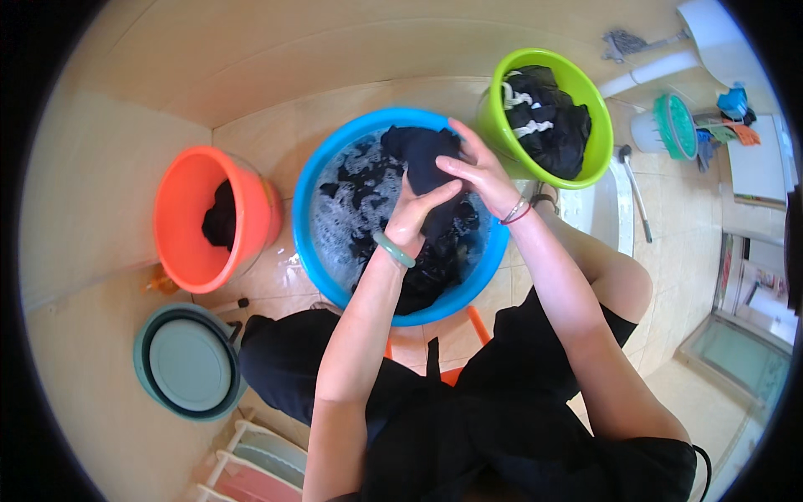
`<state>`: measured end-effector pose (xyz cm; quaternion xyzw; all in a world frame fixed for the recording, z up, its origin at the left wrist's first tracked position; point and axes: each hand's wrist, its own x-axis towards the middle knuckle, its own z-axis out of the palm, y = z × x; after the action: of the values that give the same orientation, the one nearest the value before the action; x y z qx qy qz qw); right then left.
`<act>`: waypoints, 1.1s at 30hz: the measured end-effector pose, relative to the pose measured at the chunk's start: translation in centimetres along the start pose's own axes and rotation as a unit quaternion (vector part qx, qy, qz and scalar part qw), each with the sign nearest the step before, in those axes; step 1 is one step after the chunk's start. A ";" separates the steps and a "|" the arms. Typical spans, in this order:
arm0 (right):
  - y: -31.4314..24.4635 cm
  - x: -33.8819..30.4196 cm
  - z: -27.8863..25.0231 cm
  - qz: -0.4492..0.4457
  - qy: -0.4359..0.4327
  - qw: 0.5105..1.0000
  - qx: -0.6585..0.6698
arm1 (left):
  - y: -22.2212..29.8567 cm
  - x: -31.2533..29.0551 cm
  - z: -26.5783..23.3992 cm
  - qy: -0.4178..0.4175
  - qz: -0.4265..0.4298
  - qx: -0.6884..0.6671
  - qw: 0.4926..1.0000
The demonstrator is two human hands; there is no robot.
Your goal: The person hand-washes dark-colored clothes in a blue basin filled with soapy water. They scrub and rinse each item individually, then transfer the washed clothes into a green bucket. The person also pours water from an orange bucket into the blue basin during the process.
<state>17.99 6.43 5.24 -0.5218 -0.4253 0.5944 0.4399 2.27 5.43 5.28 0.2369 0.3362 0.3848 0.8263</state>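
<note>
Over a blue basin (306, 243) of sudsy water, a bunched dark wet cloth (416, 153) is held up between my two hands. My left hand (411, 216) grips it from below, thumb across its lower side and the other fingers hidden behind it. My right hand (485, 177) presses on its right side with curled fingers. What kind of garment it is, I cannot make out. More dark clothes (431, 272) soak in the basin among white foam.
An orange bucket (180, 234) with a dark cloth inside stands at the left. To the far right of the basin is a green bucket (600, 125) with black and white clothes. A grey-green collapsible basin (191, 368) lies at the near left. A long-handled brush (637, 197) rests at the right.
</note>
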 end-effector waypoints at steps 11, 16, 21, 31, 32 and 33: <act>0.3 3.2 -13.5 -0.174 0.391 0.869 0.250 | -4.4 12.4 10.9 0.062 0.340 0.343 0.874; 5.1 5.4 -16.1 -0.101 0.409 0.858 -0.295 | -7.3 11.5 9.4 -0.016 0.241 0.411 0.879; 3.5 6.7 -17.1 0.048 0.343 0.739 -0.577 | -10.0 7.7 4.3 0.075 0.155 0.414 0.894; 12.3 3.0 1.2 -0.006 -0.092 0.820 -0.565 | -9.5 -1.4 -12.6 0.159 -0.166 0.766 0.600; 13.4 2.9 1.8 0.019 -0.118 0.792 -0.599 | -9.6 -1.7 -13.5 0.159 -0.193 0.779 0.575; 14.6 3.1 2.4 0.044 -0.143 0.761 -0.632 | -9.7 -1.6 -14.3 0.154 -0.204 0.768 0.588</act>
<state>14.29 5.62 -9.36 -0.6084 -0.7390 0.2774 -0.0819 -4.42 0.28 -9.89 0.6462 0.6681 -0.1641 0.3303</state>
